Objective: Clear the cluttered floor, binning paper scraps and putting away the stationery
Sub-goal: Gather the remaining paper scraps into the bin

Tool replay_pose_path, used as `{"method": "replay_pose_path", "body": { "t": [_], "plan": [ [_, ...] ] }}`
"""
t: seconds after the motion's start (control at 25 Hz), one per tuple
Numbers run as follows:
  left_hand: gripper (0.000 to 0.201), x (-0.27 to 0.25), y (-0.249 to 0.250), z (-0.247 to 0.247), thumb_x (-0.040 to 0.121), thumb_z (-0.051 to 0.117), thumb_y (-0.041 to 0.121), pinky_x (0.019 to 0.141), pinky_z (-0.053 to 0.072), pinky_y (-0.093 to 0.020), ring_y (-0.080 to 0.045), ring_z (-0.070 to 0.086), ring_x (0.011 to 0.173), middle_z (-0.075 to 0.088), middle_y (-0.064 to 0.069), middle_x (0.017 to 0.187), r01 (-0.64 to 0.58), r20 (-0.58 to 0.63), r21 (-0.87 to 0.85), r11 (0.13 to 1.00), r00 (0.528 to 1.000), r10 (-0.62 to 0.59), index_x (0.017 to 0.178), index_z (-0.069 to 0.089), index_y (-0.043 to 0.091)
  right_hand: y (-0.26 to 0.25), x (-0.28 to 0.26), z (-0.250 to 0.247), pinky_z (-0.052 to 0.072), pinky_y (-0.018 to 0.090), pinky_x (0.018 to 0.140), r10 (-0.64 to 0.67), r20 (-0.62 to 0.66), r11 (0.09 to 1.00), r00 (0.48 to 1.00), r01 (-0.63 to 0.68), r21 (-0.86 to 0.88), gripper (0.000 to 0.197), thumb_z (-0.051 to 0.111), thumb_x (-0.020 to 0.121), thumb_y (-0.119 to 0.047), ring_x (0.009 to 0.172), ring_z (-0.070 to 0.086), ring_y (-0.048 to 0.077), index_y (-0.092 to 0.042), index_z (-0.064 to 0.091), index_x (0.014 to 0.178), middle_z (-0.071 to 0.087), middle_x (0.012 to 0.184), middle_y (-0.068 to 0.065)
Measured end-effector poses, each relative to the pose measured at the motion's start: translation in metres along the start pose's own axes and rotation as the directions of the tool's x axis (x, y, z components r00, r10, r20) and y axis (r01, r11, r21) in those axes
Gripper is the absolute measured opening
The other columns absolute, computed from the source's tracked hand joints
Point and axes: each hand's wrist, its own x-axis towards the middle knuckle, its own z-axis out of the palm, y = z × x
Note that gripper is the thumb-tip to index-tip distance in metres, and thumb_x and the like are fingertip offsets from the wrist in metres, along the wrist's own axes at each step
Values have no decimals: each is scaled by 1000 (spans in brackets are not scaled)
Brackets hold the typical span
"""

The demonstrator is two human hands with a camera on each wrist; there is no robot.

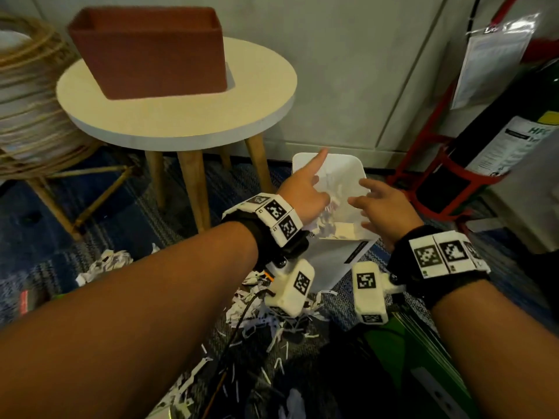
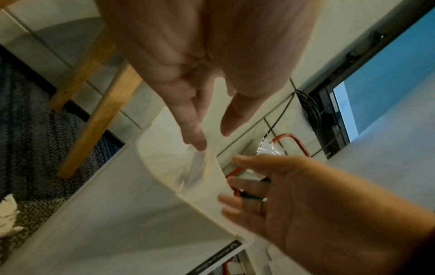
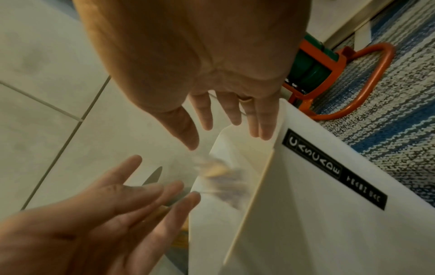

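Observation:
Both my hands hover over the mouth of a white bin (image 1: pixel 348 161) that stands on the carpet by the wall. My left hand (image 1: pixel 317 179) is open with its index finger stretched out, and my right hand (image 1: pixel 363 195) is open with its fingers spread. Neither holds anything. Loose paper scraps (image 1: pixel 329 213) lie in or drop into the bin between them. They show as a blur (image 3: pixel 219 174) in the right wrist view under my right hand (image 3: pixel 226 141), and also (image 2: pixel 195 167) below my left hand (image 2: pixel 212 137). More shredded scraps (image 1: pixel 260 316) litter the floor under my wrists.
A round white table (image 1: pixel 181 116) with a brown box (image 1: pixel 151 52) stands left of the bin. A fire extinguisher in a red stand (image 1: pixel 447 182) is at the right. Crumpled paper (image 1: pixel 106 261) lies at the left, and a green item (image 1: pixel 405 355) by my right forearm.

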Motion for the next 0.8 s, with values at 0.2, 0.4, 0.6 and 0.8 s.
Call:
{"method": "replay_pose_path", "body": {
  "t": [0.2,0.4,0.6,0.8],
  "plan": [
    [85,-19,3,-8,87,56,1,71,58,-34,-15,64,81,54,0,126,-69,-96,59,996,993,75,148,15,43,-27,-22,3,48,43,99,-223,-125,971,967,231,62,30,64,85,-12,109,57,6,-28,66,110,61,119,-6],
    [46,-69,-27,-46,86,55,5,67,48,-26,-9,57,74,56,7,92,-150,-130,324,934,971,201,123,48,31,-60,-84,34,52,24,85,-531,56,847,846,527,73,21,59,89,-2,92,64,4,-19,68,98,69,98,-9],
    [27,-134,-128,-76,86,54,14,76,46,-31,-14,52,84,56,6,103,15,25,605,796,999,-38,110,53,28,-52,-124,107,53,23,82,-550,381,831,743,530,167,21,60,89,-3,91,66,7,-22,68,93,71,91,-7],
    [28,-192,-214,-78,91,46,18,75,47,-34,-27,54,104,55,-1,117,-23,255,812,584,913,-318,118,52,25,17,-112,187,55,39,81,-304,551,923,777,383,-32,15,60,91,-12,83,64,17,-26,67,91,66,84,-8]
  ]
}}
